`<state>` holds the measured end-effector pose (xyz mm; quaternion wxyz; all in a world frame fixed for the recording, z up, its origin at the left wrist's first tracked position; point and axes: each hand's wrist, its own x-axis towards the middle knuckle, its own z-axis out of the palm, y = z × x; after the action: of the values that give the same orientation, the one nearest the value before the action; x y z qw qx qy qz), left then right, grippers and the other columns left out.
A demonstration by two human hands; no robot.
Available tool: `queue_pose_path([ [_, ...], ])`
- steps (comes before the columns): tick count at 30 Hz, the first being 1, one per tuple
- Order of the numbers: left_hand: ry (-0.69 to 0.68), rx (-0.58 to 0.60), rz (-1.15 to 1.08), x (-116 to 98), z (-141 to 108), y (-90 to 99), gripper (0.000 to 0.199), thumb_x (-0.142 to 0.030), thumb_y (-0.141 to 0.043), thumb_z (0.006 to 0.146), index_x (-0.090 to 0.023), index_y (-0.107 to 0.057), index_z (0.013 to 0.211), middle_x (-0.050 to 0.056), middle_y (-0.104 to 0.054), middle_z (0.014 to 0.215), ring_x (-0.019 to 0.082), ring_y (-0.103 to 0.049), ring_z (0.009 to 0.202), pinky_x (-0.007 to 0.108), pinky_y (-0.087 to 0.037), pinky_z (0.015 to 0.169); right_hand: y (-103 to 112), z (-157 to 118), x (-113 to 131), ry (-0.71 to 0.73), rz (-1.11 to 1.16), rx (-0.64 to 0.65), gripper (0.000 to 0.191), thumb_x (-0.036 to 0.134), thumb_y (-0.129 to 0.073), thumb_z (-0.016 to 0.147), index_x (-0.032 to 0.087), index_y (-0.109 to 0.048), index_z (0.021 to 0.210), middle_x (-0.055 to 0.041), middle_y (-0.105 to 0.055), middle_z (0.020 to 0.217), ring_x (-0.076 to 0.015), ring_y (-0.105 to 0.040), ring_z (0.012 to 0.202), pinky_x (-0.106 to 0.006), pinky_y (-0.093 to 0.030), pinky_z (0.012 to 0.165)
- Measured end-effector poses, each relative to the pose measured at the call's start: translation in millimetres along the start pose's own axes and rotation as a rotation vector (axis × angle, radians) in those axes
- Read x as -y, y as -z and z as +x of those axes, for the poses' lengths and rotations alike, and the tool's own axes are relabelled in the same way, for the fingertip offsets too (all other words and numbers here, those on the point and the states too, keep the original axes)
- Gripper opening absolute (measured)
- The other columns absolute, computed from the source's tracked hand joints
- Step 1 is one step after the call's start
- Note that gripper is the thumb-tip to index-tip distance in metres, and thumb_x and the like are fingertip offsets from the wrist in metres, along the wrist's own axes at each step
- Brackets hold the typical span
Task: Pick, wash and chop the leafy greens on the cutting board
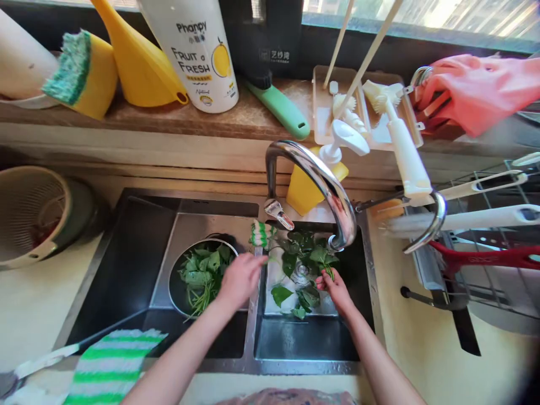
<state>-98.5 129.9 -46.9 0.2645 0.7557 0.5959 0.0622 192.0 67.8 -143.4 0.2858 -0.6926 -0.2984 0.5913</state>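
My right hand is closed around the stems of a small bunch of leafy greens, under the faucet spout over the right sink basin. My left hand is over the divider between the basins, its fingers pressed together and pointing right. A faint green blur shows at its fingertips; what it pinches, if anything, is unclear. Loose green leaves lie in the right basin around the drain. Just left of my left hand, a round metal-rimmed container in the left basin holds a heap of leafy greens with stems.
The chrome faucet arches above the right basin. A striped cloth hangs on the divider; another striped cloth lies at front left. A basket stands left, a wire rack right. Bottle, sponge and brushes line the ledge.
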Motion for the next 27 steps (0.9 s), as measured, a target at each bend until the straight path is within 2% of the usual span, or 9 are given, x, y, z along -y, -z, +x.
queue_pose_path([
  [3, -0.198, 0.212, 0.086, -61.0, -10.0, -24.7, 0.033, -0.016, -0.040, 0.083, -0.024, -0.061, 0.107, 0.007, -0.060, 0.086, 0.021, -0.054, 0.085, 0.032, -0.042, 0.073, -2.6, -14.0, 10.9, -0.001, 0.026, 0.100, 0.046, 0.063, -0.052, 0.069, 0.019, -0.052, 0.083, -0.0014, -0.061, 0.067, -0.0168, -0.058, 0.063, -0.028, -0.046, 0.060],
  [6, -0.266, 0.311, 0.125, -93.9, -0.3, -55.4, 0.028, -0.014, -0.040, 0.083, -0.020, -0.064, 0.096, 0.010, -0.059, 0.088, 0.024, -0.053, 0.089, 0.036, -0.041, 0.076, -6.8, -28.0, 12.5, -0.014, 0.063, 0.230, 0.044, 0.059, -0.055, 0.069, 0.019, -0.057, 0.084, -0.0019, -0.063, 0.073, -0.0178, -0.060, 0.073, -0.029, -0.047, 0.065],
  [10, -0.299, 0.359, 0.197, -102.1, 13.6, -83.3, 0.026, -0.012, -0.039, 0.083, -0.016, -0.064, 0.090, 0.013, -0.058, 0.092, 0.026, -0.051, 0.093, 0.037, -0.039, 0.079, -13.1, -35.5, 3.9, -0.092, 0.021, 0.342, 0.044, 0.056, -0.055, 0.072, 0.020, -0.057, 0.096, -0.0008, -0.063, 0.078, -0.0163, -0.060, 0.073, -0.028, -0.048, 0.061],
  [13, -0.290, 0.390, 0.208, -97.8, 20.1, -96.3, 0.027, -0.012, -0.039, 0.082, -0.016, -0.063, 0.094, 0.013, -0.058, 0.095, 0.026, -0.051, 0.096, 0.038, -0.039, 0.081, -15.6, -25.4, -2.0, -0.107, -0.218, 0.366, 0.036, 0.046, -0.055, 0.075, 0.019, -0.055, 0.099, 0.0004, -0.063, 0.080, -0.0144, -0.060, 0.070, -0.025, -0.046, 0.057],
  [17, -0.005, 0.313, 0.129, -87.8, 20.6, -115.4, 0.042, -0.006, -0.037, 0.080, -0.018, -0.052, 0.118, 0.016, -0.055, 0.112, 0.028, -0.048, 0.106, 0.043, -0.037, 0.086, -14.4, 4.4, -3.5, -0.084, -0.632, 0.159, 0.022, 0.019, -0.050, 0.078, 0.015, -0.054, 0.100, -0.0081, -0.064, 0.094, -0.0194, -0.059, 0.091, -0.028, -0.044, 0.072],
  [20, 0.312, 0.293, -0.220, -82.2, 10.2, -129.6, 0.039, -0.016, -0.051, 0.077, -0.017, -0.054, 0.115, 0.016, -0.054, 0.115, 0.029, -0.045, 0.113, 0.044, -0.033, 0.093, -21.1, 12.5, -1.5, -0.142, -0.719, 0.087, 0.024, 0.010, -0.043, 0.079, 0.011, -0.053, 0.101, -0.0161, -0.064, 0.095, -0.0247, -0.059, 0.094, -0.034, -0.042, 0.076],
  [22, 0.459, 0.379, -0.550, -82.6, -0.5, -136.0, 0.030, -0.033, -0.056, 0.076, -0.018, -0.061, 0.101, 0.013, -0.062, 0.102, 0.027, -0.052, 0.105, 0.041, -0.036, 0.091, -33.8, -0.5, 1.4, -0.147, -0.750, 0.084, 0.023, 0.013, -0.041, 0.081, 0.013, -0.053, 0.101, -0.0155, -0.065, 0.092, -0.0252, -0.060, 0.091, -0.035, -0.042, 0.076],
  [24, 0.588, 0.467, -0.872, -86.7, -11.4, -138.2, 0.042, -0.052, -0.048, 0.077, -0.016, -0.064, 0.091, 0.010, -0.066, 0.086, 0.024, -0.059, 0.092, 0.039, -0.042, 0.084, -49.8, -26.7, 6.7, -0.088, -0.761, 0.093, 0.023, 0.017, -0.040, 0.083, 0.014, -0.053, 0.103, -0.0142, -0.064, 0.093, -0.0245, -0.060, 0.091, -0.034, -0.042, 0.078],
  [27, 0.753, 0.363, -1.283, -95.9, -24.4, -130.1, 0.058, -0.063, -0.049, 0.070, -0.011, -0.064, 0.088, 0.011, -0.068, 0.079, 0.022, -0.061, 0.085, 0.036, -0.044, 0.081, -62.5, -70.3, 17.1, 0.160, -0.685, 0.153, 0.034, 0.019, -0.046, 0.081, 0.014, -0.048, 0.115, -0.0148, -0.060, 0.106, -0.0244, -0.056, 0.101, -0.034, -0.041, 0.084],
])
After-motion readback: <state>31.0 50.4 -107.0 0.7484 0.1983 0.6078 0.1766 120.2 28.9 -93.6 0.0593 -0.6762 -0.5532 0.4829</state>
